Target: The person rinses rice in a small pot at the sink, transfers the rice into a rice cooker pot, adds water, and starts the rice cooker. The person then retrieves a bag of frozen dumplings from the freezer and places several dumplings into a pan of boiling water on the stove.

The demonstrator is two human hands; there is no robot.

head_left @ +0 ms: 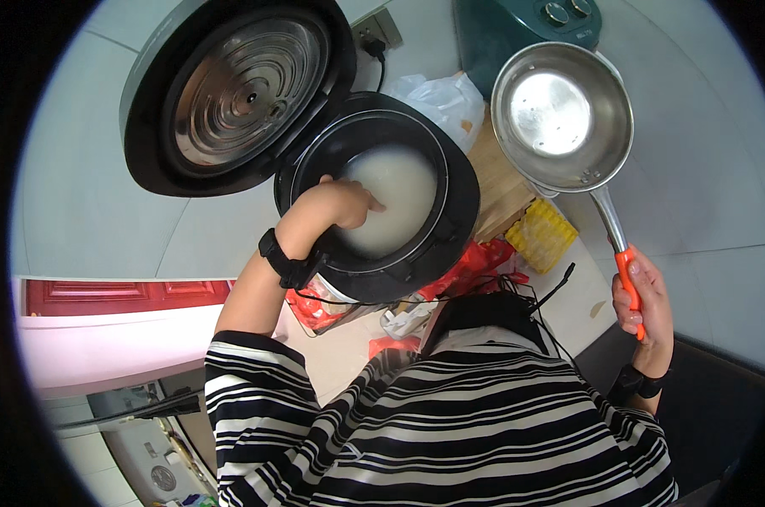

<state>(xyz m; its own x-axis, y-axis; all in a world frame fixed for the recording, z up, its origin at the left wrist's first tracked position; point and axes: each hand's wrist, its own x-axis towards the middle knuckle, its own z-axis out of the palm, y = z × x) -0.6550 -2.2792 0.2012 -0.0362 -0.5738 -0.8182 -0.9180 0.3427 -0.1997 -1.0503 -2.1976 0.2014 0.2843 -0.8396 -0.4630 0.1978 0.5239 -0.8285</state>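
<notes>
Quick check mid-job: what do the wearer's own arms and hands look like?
The left hand and right hand are ungloved. Each wrist wears a black band: left wristband, right wristband. The left sleeve is loose, with black-and-white stripes.

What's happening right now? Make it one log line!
left hand: inside open cooker, contact with cloudy liquid unclear | right hand: gripping pan by orange handle | lid: raised | nearby: green appliance
</notes>
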